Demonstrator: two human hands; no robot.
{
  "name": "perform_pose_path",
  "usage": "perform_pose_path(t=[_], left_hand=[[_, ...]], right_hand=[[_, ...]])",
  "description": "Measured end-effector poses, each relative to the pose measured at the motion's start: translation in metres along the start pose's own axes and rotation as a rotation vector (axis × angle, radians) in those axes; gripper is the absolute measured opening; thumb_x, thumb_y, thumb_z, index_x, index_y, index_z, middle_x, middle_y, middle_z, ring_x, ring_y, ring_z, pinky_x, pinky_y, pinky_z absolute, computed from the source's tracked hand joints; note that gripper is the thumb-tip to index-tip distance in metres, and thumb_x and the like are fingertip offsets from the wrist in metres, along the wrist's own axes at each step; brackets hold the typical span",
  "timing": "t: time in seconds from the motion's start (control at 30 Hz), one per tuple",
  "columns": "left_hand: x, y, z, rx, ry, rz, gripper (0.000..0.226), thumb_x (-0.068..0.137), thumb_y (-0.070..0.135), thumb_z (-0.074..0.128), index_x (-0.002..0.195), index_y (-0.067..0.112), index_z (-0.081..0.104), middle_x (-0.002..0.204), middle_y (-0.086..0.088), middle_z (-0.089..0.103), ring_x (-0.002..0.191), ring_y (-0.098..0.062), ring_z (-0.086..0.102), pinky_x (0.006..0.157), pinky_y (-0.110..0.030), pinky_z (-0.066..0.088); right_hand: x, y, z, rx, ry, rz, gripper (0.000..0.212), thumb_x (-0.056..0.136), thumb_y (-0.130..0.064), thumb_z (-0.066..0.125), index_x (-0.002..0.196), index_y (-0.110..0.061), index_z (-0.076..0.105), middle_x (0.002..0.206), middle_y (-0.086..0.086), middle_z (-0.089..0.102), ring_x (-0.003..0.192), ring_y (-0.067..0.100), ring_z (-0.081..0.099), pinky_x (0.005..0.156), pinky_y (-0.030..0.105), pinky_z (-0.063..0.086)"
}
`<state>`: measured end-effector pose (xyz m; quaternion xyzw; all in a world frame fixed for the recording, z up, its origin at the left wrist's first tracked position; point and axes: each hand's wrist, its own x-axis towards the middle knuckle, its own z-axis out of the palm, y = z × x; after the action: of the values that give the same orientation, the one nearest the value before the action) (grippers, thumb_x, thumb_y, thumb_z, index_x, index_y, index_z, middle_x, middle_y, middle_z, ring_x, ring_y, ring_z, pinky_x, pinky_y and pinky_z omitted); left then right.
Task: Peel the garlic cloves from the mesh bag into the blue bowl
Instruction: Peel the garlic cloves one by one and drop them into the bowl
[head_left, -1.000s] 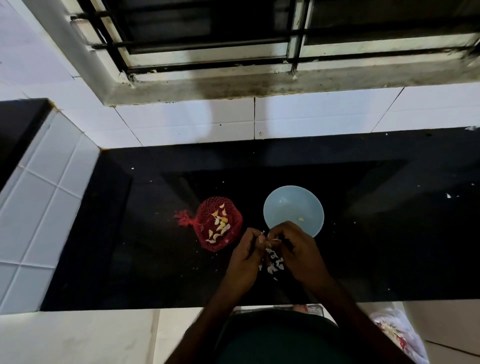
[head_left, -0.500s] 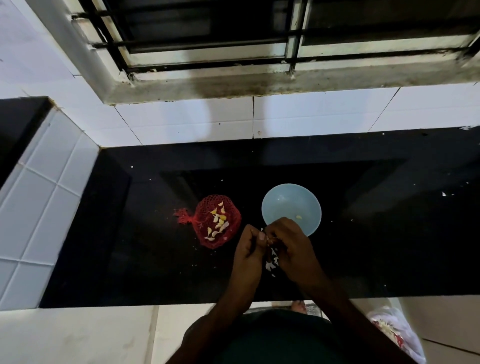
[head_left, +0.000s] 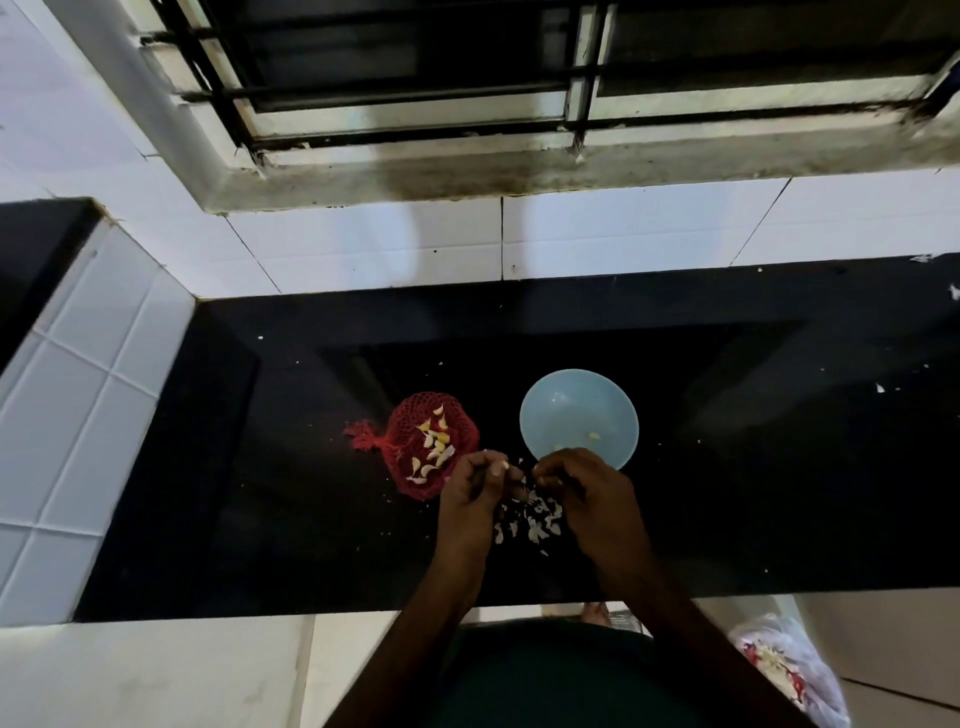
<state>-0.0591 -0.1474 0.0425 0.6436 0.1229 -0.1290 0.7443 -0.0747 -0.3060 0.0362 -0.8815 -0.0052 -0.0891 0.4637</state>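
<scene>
Toward the tabletop (head_left: 753, 493) front edge, peel scraps (head_left: 540, 519) lie near the blue bowl (head_left: 550, 415); left hand (head_left: 474, 493) pinches a garlic clove (head_left: 500, 466), right hand (head_left: 589, 493) curled, contents indiscernible.

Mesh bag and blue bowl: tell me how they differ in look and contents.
The mesh bag is red, soft netting, slumped with a knotted tail; the blue bowl is smooth and round. The mesh bag holds many pale cloves; the blue bowl holds only a few bits. Both sit on the black counter.
</scene>
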Motion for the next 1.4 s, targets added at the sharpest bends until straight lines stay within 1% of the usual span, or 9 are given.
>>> perform_pose_path(t=[0.13,0.37,0.53,0.77,0.87,0.97,1.07,1.23,1.4], left_hand=[[0.0,-0.007,-0.008,0.04,-0.026,0.012,0.017,0.097,0.008,0.062,0.113,0.001,0.061,0.106,-0.012,0.077,0.087,-0.032,0.073,0.088,-0.043,0.06],[0.005,-0.009,-0.013,0.053,-0.021,0.025,0.018,0.096,0.004,0.064,0.113,-0.002,0.062,0.104,-0.014,0.077,0.086,-0.029,0.075,0.072,-0.035,0.062],[0.007,-0.012,-0.016,0.093,0.03,-0.015,0.015,0.096,0.004,0.064,0.111,0.001,0.065,0.097,-0.011,0.078,0.075,-0.026,0.074,0.068,-0.029,0.061],[0.007,-0.02,-0.018,0.118,0.013,-0.059,0.016,0.095,0.009,0.067,0.111,0.006,0.066,0.101,-0.009,0.078,0.077,-0.032,0.074,0.075,-0.039,0.062],[0.007,-0.019,-0.016,0.129,0.0,-0.055,0.018,0.095,0.011,0.067,0.113,0.008,0.064,0.102,-0.008,0.078,0.077,-0.032,0.074,0.072,-0.036,0.061],[0.007,-0.02,-0.015,0.158,-0.014,-0.039,0.017,0.095,0.012,0.067,0.111,0.007,0.066,0.1,-0.007,0.079,0.077,-0.035,0.075,0.074,-0.041,0.062],[0.006,-0.02,-0.014,0.176,-0.02,-0.039,0.012,0.096,0.012,0.067,0.107,0.009,0.068,0.098,-0.006,0.079,0.074,-0.037,0.074,0.072,-0.045,0.061],[0.006,-0.021,-0.014,0.305,-0.085,0.017,0.012,0.099,0.022,0.063,0.097,0.014,0.072,0.09,-0.005,0.077,0.066,-0.028,0.071,0.064,-0.031,0.058],[0.008,-0.027,-0.014,0.357,-0.138,0.051,0.02,0.101,0.029,0.062,0.091,0.015,0.071,0.079,-0.01,0.071,0.058,-0.021,0.067,0.06,-0.03,0.055]], right_hand=[[-0.002,0.01,-0.001,-0.045,-0.114,0.09,0.024,0.094,-0.004,0.064,0.1,-0.025,0.073,0.098,-0.007,0.075,0.094,0.003,0.068,0.082,0.011,0.05],[-0.002,0.011,0.0,-0.257,-0.155,0.078,0.025,0.087,-0.026,0.074,0.087,-0.027,0.049,0.086,-0.009,0.054,0.076,0.011,0.055,0.067,0.033,0.051],[0.003,0.022,0.001,-0.194,-0.221,0.138,0.02,0.087,-0.014,0.073,0.102,-0.027,0.073,0.099,-0.005,0.072,0.091,0.014,0.068,0.083,0.036,0.055],[-0.002,0.022,0.003,-0.136,-0.263,0.145,0.038,0.083,-0.004,0.076,0.111,-0.027,0.066,0.114,-0.008,0.064,0.102,0.007,0.063,0.091,0.028,0.053],[0.001,0.022,0.002,-0.207,-0.223,0.14,0.017,0.087,-0.017,0.073,0.092,-0.029,0.061,0.092,-0.008,0.065,0.083,0.008,0.062,0.075,0.033,0.054],[0.001,0.025,0.004,-0.274,-0.227,0.133,0.005,0.094,-0.036,0.06,0.094,-0.031,0.059,0.083,-0.005,0.07,0.077,0.011,0.067,0.068,0.038,0.055],[-0.001,0.026,0.005,-0.305,-0.234,0.109,0.022,0.1,-0.05,0.044,0.105,-0.035,0.06,0.09,-0.005,0.072,0.081,0.013,0.068,0.07,0.036,0.055],[-0.001,0.014,0.003,-0.133,-0.201,0.067,0.018,0.094,-0.034,0.068,0.111,-0.04,0.065,0.105,-0.018,0.066,0.09,-0.001,0.063,0.078,0.019,0.051],[0.003,0.016,0.006,-0.04,-0.188,0.108,0.008,0.088,-0.032,0.071,0.094,-0.036,0.068,0.093,-0.018,0.067,0.086,0.0,0.065,0.077,0.032,0.055]])
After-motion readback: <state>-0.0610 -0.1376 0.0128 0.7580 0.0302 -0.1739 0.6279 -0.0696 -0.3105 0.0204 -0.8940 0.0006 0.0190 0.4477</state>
